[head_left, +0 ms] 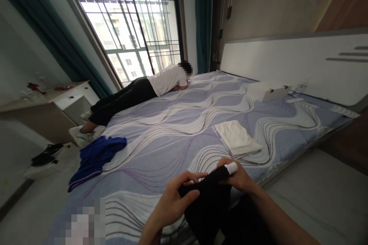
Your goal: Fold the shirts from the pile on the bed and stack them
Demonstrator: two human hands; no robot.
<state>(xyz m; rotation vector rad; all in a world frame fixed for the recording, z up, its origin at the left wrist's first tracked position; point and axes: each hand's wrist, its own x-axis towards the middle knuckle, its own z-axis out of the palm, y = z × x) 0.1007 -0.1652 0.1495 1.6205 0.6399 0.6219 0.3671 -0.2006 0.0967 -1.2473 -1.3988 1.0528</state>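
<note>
A black cloth (205,195) hangs between my two hands, above the near edge of the bed. My left hand (176,197) grips its left side, with the thumb on top. My right hand (237,176) holds the other end, where a small white piece (231,167) sticks out at the top. Just beyond my hands a folded white garment (237,138) lies on the patterned sheet (169,141). To the left, a crumpled blue garment (99,159) rests at the bed's edge.
A person (166,80) in a white top lies across the far side of the bed. A white box (268,91) stands near the headboard (287,61). At the left are a desk (43,103) and a bag with black items (47,157).
</note>
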